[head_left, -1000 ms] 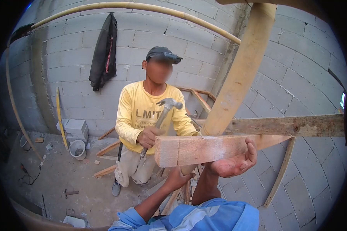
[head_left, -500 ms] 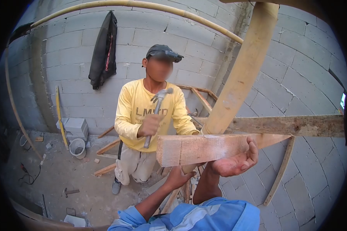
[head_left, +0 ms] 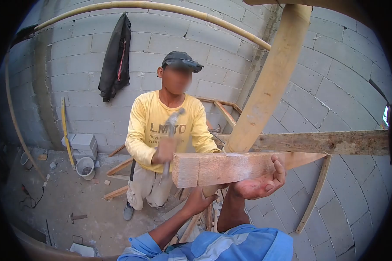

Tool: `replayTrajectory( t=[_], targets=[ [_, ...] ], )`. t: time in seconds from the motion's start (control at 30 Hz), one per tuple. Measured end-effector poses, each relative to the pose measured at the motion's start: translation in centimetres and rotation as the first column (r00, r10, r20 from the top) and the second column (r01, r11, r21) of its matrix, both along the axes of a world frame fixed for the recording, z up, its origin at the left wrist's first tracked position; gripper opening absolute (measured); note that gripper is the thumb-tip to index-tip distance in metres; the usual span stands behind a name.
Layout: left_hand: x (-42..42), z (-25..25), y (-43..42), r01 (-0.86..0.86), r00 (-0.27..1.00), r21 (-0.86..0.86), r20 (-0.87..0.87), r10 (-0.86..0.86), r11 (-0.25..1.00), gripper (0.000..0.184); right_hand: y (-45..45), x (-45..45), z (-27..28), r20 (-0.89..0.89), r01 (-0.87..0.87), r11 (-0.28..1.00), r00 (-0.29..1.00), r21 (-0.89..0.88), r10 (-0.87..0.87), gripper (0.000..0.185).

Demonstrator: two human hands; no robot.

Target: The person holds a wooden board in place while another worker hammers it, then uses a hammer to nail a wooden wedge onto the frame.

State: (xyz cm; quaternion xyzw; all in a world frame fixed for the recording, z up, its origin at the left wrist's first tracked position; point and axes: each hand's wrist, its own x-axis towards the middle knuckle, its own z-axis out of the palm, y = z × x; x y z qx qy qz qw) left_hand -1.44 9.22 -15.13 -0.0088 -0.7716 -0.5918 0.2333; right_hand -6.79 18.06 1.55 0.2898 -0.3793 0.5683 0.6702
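Note:
A thick wooden beam [head_left: 217,169] lies across the bamboo post [head_left: 265,87] in front of me, its sawn end toward the left. My left hand [head_left: 200,200] is closed around the lower part of the post, just under the beam; the far-side fingers are hidden. With its palm turned up, my right hand [head_left: 260,182] bears against the beam from below and in front, fingers loosely curled. Facing me across the beam, a co-worker in a yellow shirt holds a claw hammer [head_left: 172,124] in one hand [head_left: 163,151]; their other hand is hidden behind the beam.
A weathered plank [head_left: 318,142] runs right from the post, and a narrow batten [head_left: 313,195] slants down from it. At left stand a bucket [head_left: 85,168], grey blocks [head_left: 82,144] and a yellow level [head_left: 67,130]. Another hammer [head_left: 78,217] and wood scraps lie on the floor.
The co-worker's hammer has come down and slightly left, with the hand blurred. Both my hands keep their places on the post and beam while the view shifts slightly.

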Motion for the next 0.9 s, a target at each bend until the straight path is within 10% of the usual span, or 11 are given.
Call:
replayTrajectory(
  t=[0.9],
  targets=[
    [-1.0, -2.4, 0.0, -0.013, 0.993, -0.044, -0.119, 0.007, 0.999, 0.053, -0.4, 0.6, 0.4, 0.081, 0.03, 0.999, 0.996, 0.021, -0.032, 0.045]
  ],
)
